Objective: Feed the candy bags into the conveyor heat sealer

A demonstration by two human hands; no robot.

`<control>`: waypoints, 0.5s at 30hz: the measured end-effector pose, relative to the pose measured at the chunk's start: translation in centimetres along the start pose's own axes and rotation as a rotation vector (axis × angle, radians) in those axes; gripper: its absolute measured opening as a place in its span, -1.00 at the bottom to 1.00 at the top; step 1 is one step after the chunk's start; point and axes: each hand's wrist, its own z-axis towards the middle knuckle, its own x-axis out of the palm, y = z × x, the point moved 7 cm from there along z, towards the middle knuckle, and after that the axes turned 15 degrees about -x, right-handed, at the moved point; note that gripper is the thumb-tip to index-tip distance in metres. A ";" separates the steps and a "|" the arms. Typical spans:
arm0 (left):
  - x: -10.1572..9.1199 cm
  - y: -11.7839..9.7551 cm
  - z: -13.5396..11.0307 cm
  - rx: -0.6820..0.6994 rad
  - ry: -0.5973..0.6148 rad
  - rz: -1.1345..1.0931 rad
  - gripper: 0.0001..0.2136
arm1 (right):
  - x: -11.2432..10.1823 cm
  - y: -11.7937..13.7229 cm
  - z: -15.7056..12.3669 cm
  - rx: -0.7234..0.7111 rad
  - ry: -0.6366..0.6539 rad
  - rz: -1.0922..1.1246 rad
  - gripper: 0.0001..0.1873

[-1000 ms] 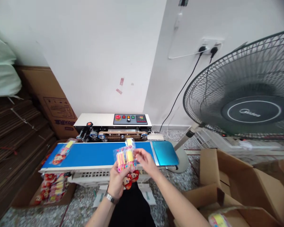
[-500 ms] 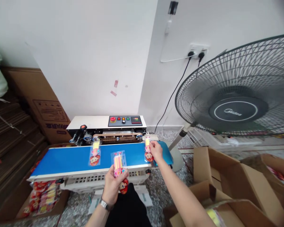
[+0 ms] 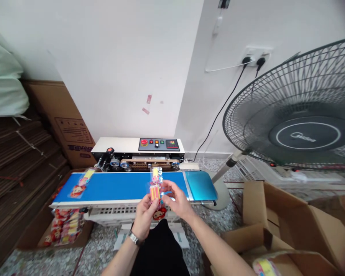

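Note:
My left hand (image 3: 145,214) is closed on a clear plastic packet (image 3: 155,193) with pink-and-yellow striped contents and a red cartoon head at its lower end. My right hand (image 3: 176,201) is at the packet's right edge, its thumb and fingers curled in against it; the exact contact is partly hidden. Just behind, a similar packet (image 3: 155,174) lies on the blue conveyor belt (image 3: 112,188) by the sealing machine (image 3: 149,161). Another packet (image 3: 82,184) lies slanted at the belt's left end.
A carton (image 3: 86,230) of several filled packets stands below the belt's left end. Open cardboard boxes (image 3: 293,218) are on the right, one with a packet (image 3: 266,267) inside. A large fan (image 3: 307,134) stands at right. Flattened cardboard (image 3: 23,153) is stacked at left.
My right hand has left the packet at the belt's right end and come to the one in my left hand. The packets on the belt have moved left.

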 end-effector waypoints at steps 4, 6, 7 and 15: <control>0.4 0.1 -0.1 0.014 0.017 0.125 -0.70 | -0.4 3.8 0.6 -0.163 0.029 -0.240 -0.58; 0.5 0.3 -0.1 0.001 0.013 0.198 -0.71 | -0.2 4.6 1.2 -0.221 0.126 -0.352 -0.68; 0.4 0.4 -0.1 -0.002 0.009 0.224 -0.72 | -0.1 4.8 1.3 -0.237 0.155 -0.386 -0.72; 0.6 0.2 -0.2 0.044 0.012 0.242 -0.70 | -0.2 2.9 -0.1 -0.091 0.051 -0.267 -0.62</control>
